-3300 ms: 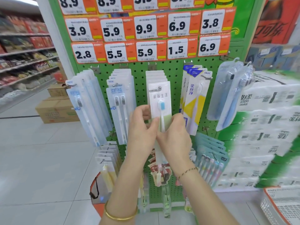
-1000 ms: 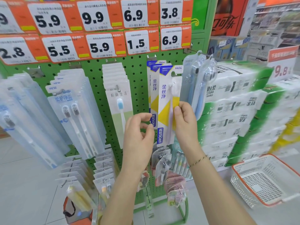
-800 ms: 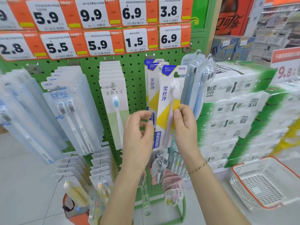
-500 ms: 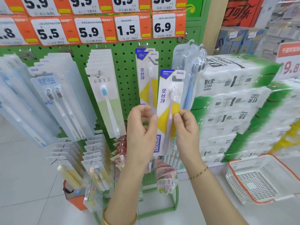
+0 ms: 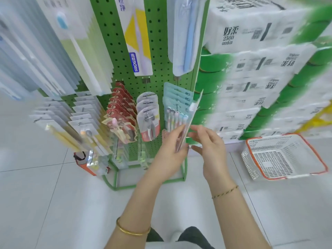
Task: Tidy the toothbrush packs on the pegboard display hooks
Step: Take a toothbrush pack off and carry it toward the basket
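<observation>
**Toothbrush pack at the pegboard's lower right corner.** A toothbrush pack (image 5: 189, 123) is shown edge-on at the lower right corner of the pegboard (image 5: 158, 33), just in front of the teal packs (image 5: 177, 97) hung at that corner. Its lower part is pinched between the thumb and curled fingers of the left hand (image 5: 170, 153). The right hand (image 5: 211, 146) is held just beside it with fingers loosely spread, and contact cannot be confirmed. The pack is judged light and fairly stiff: a thin card backing under a slick plastic blister that may bow or slip if squeezed flat. It is best taken by the card edges, low down, so that the top is left free for hanging.
</observation>
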The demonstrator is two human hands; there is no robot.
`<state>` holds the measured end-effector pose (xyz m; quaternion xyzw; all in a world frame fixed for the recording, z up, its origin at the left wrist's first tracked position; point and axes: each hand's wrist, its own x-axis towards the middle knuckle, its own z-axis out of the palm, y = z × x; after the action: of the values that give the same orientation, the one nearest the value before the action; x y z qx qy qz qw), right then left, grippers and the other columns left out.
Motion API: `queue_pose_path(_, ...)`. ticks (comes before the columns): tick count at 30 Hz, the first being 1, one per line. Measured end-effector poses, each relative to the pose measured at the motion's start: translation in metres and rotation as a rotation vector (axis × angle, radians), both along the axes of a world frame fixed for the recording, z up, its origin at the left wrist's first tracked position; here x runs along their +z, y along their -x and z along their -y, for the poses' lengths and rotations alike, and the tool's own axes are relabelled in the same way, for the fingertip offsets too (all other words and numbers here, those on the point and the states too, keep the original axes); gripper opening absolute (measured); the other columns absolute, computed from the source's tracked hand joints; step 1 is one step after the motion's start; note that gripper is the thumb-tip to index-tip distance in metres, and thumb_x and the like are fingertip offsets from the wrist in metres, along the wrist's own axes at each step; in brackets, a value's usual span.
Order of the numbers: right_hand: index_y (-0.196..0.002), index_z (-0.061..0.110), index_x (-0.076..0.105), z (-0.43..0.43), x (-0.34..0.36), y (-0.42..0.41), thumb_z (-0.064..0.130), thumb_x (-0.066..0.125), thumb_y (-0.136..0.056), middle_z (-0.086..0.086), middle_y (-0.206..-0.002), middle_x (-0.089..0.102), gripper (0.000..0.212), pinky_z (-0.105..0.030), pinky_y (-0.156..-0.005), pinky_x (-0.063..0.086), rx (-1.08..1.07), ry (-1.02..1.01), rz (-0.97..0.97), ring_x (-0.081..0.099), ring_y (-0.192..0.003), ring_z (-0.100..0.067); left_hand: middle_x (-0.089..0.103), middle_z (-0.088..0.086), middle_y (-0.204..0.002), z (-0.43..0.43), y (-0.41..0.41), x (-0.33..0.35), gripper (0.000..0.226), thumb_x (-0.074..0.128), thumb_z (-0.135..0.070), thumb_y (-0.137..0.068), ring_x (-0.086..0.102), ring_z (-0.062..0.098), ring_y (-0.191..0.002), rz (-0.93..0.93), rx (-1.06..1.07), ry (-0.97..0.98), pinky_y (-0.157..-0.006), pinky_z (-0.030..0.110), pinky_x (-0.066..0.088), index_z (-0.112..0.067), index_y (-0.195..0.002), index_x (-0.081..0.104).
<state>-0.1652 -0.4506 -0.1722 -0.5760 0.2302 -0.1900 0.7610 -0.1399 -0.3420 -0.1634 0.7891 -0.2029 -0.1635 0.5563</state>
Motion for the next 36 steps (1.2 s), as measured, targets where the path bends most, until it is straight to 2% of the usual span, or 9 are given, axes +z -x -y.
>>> queue_pose_path(2, -0.101, 0.003, 0.06, 0.004, -0.007, 0.004, 0.012, 0.051, -0.096, 0.0, -0.076, 0.062, 0.013, -0.018, -0.051, 0.049, -0.007, 0.008, -0.052, 0.057, -0.053, 0.003, 0.061, -0.009, -0.117, 0.004, 0.005, -0.001, 0.049, 0.044, 0.008, -0.092, 0.06, -0.001, -0.101, -0.174, 0.03, 0.126, -0.083, 0.013, 0.049, -0.03, -0.122, 0.05)
queue_pose_path(4, -0.098, 0.006, 0.059, 0.008, -0.012, 0.004, 0.014, 0.051, -0.097, -0.002, -0.078, 0.059, 0.012, -0.022, -0.051, 0.045, 0.003, 0.043, -0.105, 0.054, -0.052, -0.001, 0.068, -0.002, -0.104, 0.007, 0.005, -0.004, 0.042, 0.045, 0.007, -0.092, 0.067, 0.011, -0.088, -0.263, 0.061, 0.144, -0.077, 0.026, 0.054, -0.03, -0.107, 0.056)
queue_pose_path(9, -0.078, 0.0, 0.054, 0.011, -0.015, 0.004, 0.012, 0.054, -0.095, -0.001, -0.064, 0.051, 0.021, -0.024, -0.046, 0.034, 0.016, 0.111, -0.098, 0.043, -0.054, -0.012, 0.071, 0.001, -0.081, 0.004, 0.01, -0.009, 0.002, 0.054, -0.013, -0.095, 0.067, 0.011, -0.071, -0.278, 0.129, 0.085, -0.065, 0.031, 0.054, -0.012, -0.093, 0.054)
queue_pose_path(11, -0.068, 0.003, 0.05, 0.007, -0.017, 0.007, 0.011, 0.055, -0.093, 0.004, -0.06, 0.045, 0.027, -0.023, -0.05, 0.033, 0.071, 0.193, -0.081, 0.039, -0.055, -0.01, 0.065, 0.017, -0.084, 0.0, 0.01, -0.016, 0.026, 0.054, -0.028, -0.095, 0.061, 0.02, -0.074, -0.217, 0.152, 0.014, -0.07, 0.044, 0.051, -0.004, -0.088, 0.054)
queue_pose_path(16, -0.074, 0.011, 0.061, -0.005, -0.017, 0.014, 0.008, 0.056, -0.093, -0.003, -0.073, 0.061, 0.02, -0.024, -0.06, 0.045, 0.256, 0.203, -0.04, 0.055, -0.066, -0.011, 0.066, 0.005, -0.079, -0.01, 0.003, -0.009, 0.031, 0.053, -0.037, -0.095, 0.059, 0.014, -0.07, -0.127, 0.295, 0.043, -0.064, 0.032, 0.046, -0.008, -0.093, 0.064)
queue_pose_path(18, -0.082, 0.004, 0.063, -0.004, -0.014, 0.015, 0.009, 0.055, -0.094, -0.009, -0.079, 0.063, 0.014, -0.028, -0.064, 0.047, 0.301, 0.189, -0.008, 0.057, -0.071, -0.017, 0.067, 0.006, -0.08, -0.011, -0.002, -0.001, 0.027, 0.059, -0.032, -0.092, 0.057, 0.007, -0.067, -0.077, 0.342, 0.122, -0.063, 0.028, 0.045, -0.006, -0.097, 0.064)
queue_pose_path(21, -0.094, -0.007, 0.062, 0.001, -0.008, 0.016, 0.01, 0.055, -0.094, -0.01, -0.082, 0.065, 0.018, -0.026, -0.063, 0.049, 0.33, 0.177, 0.033, 0.059, -0.072, -0.016, 0.068, -0.007, -0.087, -0.012, -0.006, 0.008, 0.016, 0.063, -0.02, -0.09, 0.06, -0.004, -0.067, -0.063, 0.363, 0.201, -0.06, 0.015, 0.047, -0.011, -0.103, 0.062)
queue_pose_path(27, -0.097, -0.009, 0.061, 0.002, -0.003, 0.02, 0.01, 0.056, -0.093, -0.012, -0.086, 0.063, 0.02, -0.022, -0.064, 0.05, 0.365, 0.183, 0.102, 0.058, -0.075, -0.015, 0.072, 0.01, -0.098, -0.013, -0.005, 0.019, 0.018, 0.058, -0.015, -0.093, 0.069, 0.016, -0.08, -0.22, 0.349, 0.379, -0.066, 0.028, 0.057, -0.004, -0.108, 0.061)
queue_pose_path(36, -0.088, 0.009, 0.066, -0.002, -0.018, 0.031, 0.012, 0.059, -0.091, -0.006, -0.082, 0.064, 0.008, -0.021, -0.061, 0.05, 0.317, 0.13, 0.076, 0.059, -0.07, -0.011, 0.07, 0.011, -0.098, -0.005, -0.001, 0.004, 0.018, 0.056, -0.016, -0.094, 0.066, 0.021, -0.084, -0.267, 0.376, 0.368, -0.08, 0.044, 0.054, -0.006, -0.108, 0.059)
